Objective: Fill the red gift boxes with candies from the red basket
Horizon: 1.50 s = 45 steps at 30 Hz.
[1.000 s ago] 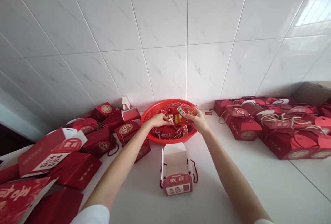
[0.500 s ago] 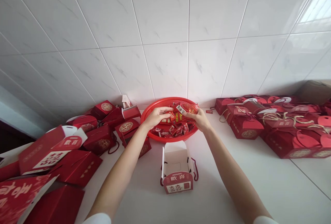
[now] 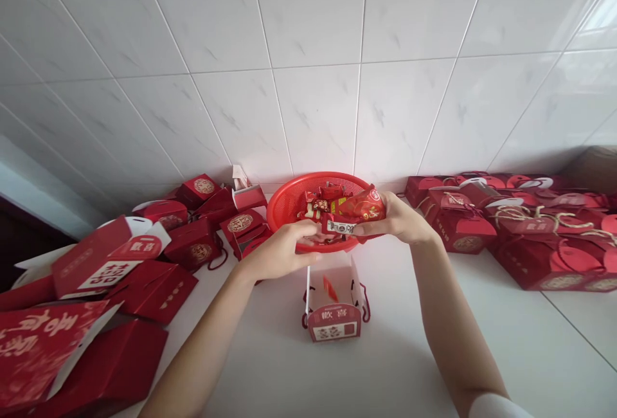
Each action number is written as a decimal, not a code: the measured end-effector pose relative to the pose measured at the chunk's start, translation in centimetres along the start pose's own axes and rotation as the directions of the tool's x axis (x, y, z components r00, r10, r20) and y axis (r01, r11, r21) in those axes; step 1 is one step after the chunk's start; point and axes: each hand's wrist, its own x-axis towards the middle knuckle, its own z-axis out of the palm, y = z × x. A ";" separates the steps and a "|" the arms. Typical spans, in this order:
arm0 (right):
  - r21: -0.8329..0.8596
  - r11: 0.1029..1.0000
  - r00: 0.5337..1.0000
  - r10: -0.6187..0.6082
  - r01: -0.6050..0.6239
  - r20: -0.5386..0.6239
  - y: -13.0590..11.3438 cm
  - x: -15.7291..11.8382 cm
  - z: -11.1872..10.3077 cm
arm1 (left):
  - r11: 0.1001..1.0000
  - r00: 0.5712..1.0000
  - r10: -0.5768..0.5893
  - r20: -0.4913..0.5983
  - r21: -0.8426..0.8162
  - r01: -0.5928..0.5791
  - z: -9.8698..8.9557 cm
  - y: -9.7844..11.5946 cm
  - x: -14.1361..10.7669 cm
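The left forearm slants inward across the worktop (image 3: 385, 347), and the left hand (image 3: 277, 251) extends over the basket's near left rim with the back of the hand uppermost and the fingers directed rightward. Its thumb lies apart from the fingers, leaving a visible gap; whether the fingertips touch anything cannot be told. The right forearm rises more steeply, and the right hand (image 3: 407, 222) bends inward at the wrist, over the basket's right rim. Its thumb and fingers pinch a large packet (image 3: 370, 204) together with a labelled packet (image 3: 340, 227), the latter projecting leftward over the near rim.

The basket (image 3: 279, 207), containing loose sweets (image 3: 315, 204), stands near the worktop's far edge, before the tiled wall (image 3: 318, 122). An open box (image 3: 335, 328) stands upright just on the near side of the basket, between the forearms. Within its walls is a tilted red piece (image 3: 330, 288); whether this rests on the floor of the box is unclear. Red cartons (image 3: 149, 289) lie heaped along the worktop's left side; closed boxes (image 3: 463, 231), several with cord handles, occupy its far right part.
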 end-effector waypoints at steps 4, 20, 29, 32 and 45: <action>-0.081 0.995 0.994 0.070 -0.063 0.084 -0.9 -0.6 0.9 | 0.958 0.990 -0.132 -0.058 0.249 0.142 0.5 0.0 -2.2; -0.443 0.896 0.965 0.094 0.025 0.245 -0.5 -0.5 5.4 | 0.965 0.953 -0.208 0.222 0.205 0.163 -0.3 0.6 -1.3; -0.642 0.767 0.971 0.134 0.024 0.197 0.2 -0.7 5.4 | 0.973 0.943 -0.208 0.261 0.154 0.172 -0.9 -0.1 -1.8; -0.654 0.756 0.980 0.117 0.015 0.158 -0.7 -1.6 4.3 | 0.978 0.942 -0.178 0.284 0.158 0.137 -0.9 0.0 -1.9; -0.841 0.516 0.866 0.484 -0.164 0.127 -2.0 -3.0 3.8 | 0.978 0.973 -0.166 0.159 0.149 0.143 0.1 1.7 -3.8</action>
